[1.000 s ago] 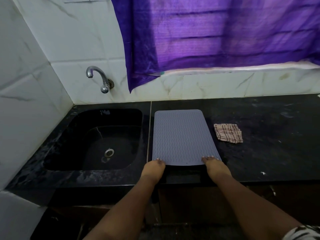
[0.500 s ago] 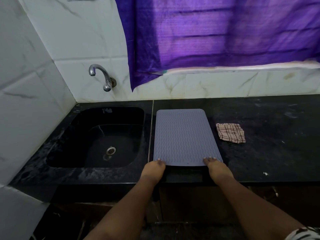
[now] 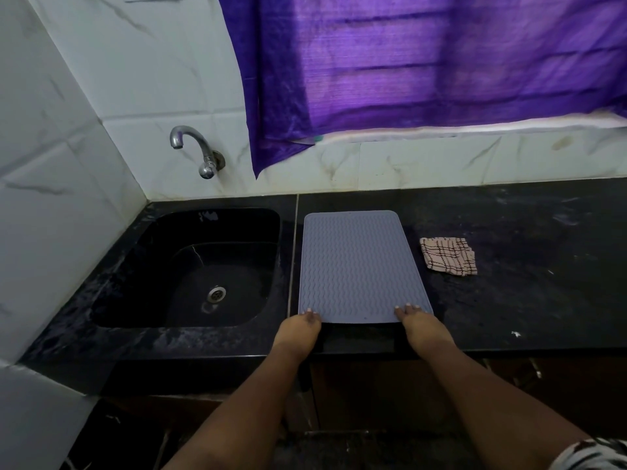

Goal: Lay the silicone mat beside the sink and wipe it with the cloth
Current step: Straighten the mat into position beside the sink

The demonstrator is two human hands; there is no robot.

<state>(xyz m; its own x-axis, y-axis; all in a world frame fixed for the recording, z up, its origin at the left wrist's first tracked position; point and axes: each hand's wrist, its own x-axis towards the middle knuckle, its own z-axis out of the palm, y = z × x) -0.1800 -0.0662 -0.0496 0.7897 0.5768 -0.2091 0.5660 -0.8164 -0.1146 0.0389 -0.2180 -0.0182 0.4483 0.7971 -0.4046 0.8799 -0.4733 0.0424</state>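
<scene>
A grey-blue ribbed silicone mat (image 3: 359, 266) lies flat on the black counter just right of the black sink (image 3: 190, 266). My left hand (image 3: 297, 329) grips the mat's near left corner, fingertips on top. My right hand (image 3: 422, 325) grips the near right corner the same way. A folded checked cloth (image 3: 448, 255), beige with dark lines, lies on the counter a little to the right of the mat, apart from it and from both hands.
A chrome tap (image 3: 198, 149) juts from the white tiled wall above the sink. A purple curtain (image 3: 424, 62) hangs over the back of the black counter (image 3: 543, 266). The counter's front edge runs just below my hands.
The mat and both hands keep their places at the near corners. Only the view has shifted slightly, so everything sits a little further right.
</scene>
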